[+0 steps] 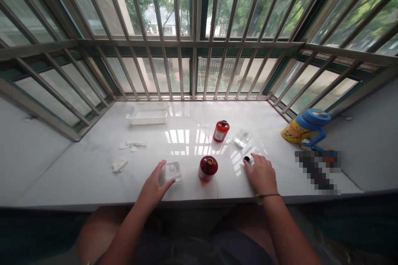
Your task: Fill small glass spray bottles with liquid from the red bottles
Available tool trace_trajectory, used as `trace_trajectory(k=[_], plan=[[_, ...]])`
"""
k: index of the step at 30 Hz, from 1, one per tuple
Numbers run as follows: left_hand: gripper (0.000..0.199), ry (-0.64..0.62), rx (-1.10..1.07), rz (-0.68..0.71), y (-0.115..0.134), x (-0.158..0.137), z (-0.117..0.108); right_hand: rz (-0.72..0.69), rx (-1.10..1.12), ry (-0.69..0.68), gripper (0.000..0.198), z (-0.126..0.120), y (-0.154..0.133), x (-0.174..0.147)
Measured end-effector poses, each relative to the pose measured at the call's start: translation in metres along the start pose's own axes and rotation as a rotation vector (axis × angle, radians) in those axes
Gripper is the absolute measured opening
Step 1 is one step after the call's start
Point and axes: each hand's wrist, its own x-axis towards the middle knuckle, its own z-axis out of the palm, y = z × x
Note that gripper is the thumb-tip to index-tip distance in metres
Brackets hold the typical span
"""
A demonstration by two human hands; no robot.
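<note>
Head view: you are sitting at a white desk [93,182], and both of your hands are resting low over its near part. Your left hand [154,184] is spreading its thumb and fingers around the near left side of a clear box [173,170]; whether the skin is pressing on it, you cannot tell from here. Your right hand [263,175] is curving, thumb and forefinger coming close about a small black cap [246,159]; whether they are pinching it or only touching it, you cannot tell.

Between your hands a dark red bottle [208,169] is standing upright, its mouth showing orange inside, so it is occupying the straight path from one hand to the other. Behind it, slightly right, a brighter red bottle [221,132] is standing with a black top on, and just right of that a second clear box [243,138] is lying beyond the cap.

Farther left, two crumpled white tissues [133,145] [120,165] are lying apart, and a white basket [147,119] is sitting near the window bars [179,70]. On your far right, a blue and yellow drinking bottle [306,127] is leaning outward, with a pixelated dark patch [314,169] hiding what is lying before it.
</note>
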Motion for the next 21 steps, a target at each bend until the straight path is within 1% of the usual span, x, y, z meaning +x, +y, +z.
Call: trace_trajectory(k=[2,4,6,8,11,13,15,17,19,20,21], plan=[[0.084,0.029,0.011,0.027,0.004,-0.002,0.0,0.017,0.02,-0.026,0.044,0.002,0.0,0.004],[0.089,0.088,0.002,0.088,0.012,-0.004,0.0,0.015,0.051,-0.035,0.039,0.005,-0.001,0.007],[0.09,0.136,-0.029,0.171,0.027,-0.006,0.001,0.003,0.096,-0.04,0.036,0.007,-0.003,0.009],[0.089,0.134,-0.089,0.255,0.046,-0.008,0.005,-0.022,0.16,-0.044,0.035,0.007,-0.008,0.009],[0.091,0.044,-0.203,0.364,0.076,-0.005,0.018,-0.108,0.282,-0.072,0.035,-0.001,-0.024,0.003],[0.094,-0.036,-0.248,0.422,0.094,0.002,0.03,-0.2,0.372,-0.098,0.033,-0.013,-0.04,-0.004],[0.1,-0.109,-0.26,0.448,0.108,0.013,0.044,-0.318,0.488,-0.103,0.032,-0.03,-0.06,-0.011],[0.109,-0.173,-0.267,0.425,0.119,0.025,0.057,-0.419,0.573,-0.084,0.034,-0.048,-0.08,-0.018],[0.116,-0.231,-0.293,0.376,0.127,0.035,0.068,-0.494,0.601,-0.099,0.038,-0.063,-0.097,-0.022],[0.114,-0.257,-0.311,0.356,0.13,0.039,0.073,-0.528,0.603,-0.121,0.04,-0.069,-0.104,-0.023],[0.107,-0.278,-0.329,0.344,0.132,0.042,0.077,-0.555,0.6,-0.132,0.042,-0.074,-0.109,-0.024]])
